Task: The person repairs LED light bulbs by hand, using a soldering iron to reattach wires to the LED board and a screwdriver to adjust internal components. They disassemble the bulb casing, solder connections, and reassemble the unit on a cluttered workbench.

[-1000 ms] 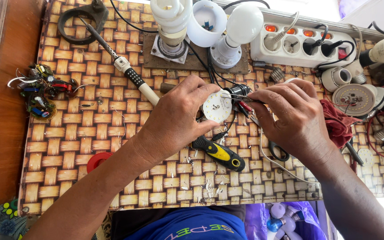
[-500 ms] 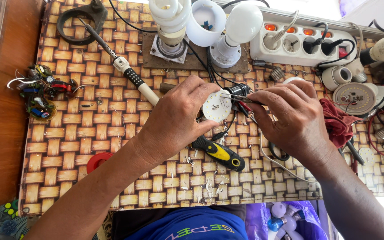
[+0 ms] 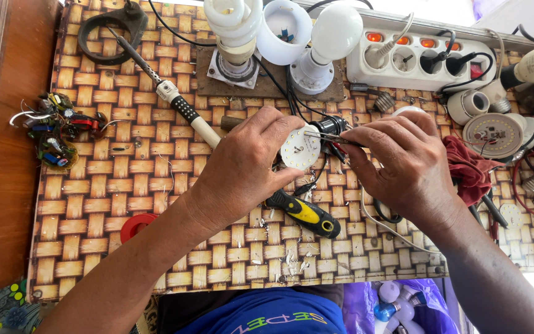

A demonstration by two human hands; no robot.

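Hands (image 3: pixel 329 161) over cluttered woven mat (image 3: pixel 156 185).

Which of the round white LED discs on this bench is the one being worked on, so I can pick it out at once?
Start at the woven mat and go to its middle, where the two hands meet. The small round LED disc sits pinched in the left hand, with the right hand putting a thin metal tool to its edge. Unlike the larger disc lying at the right, it is held off the mat.
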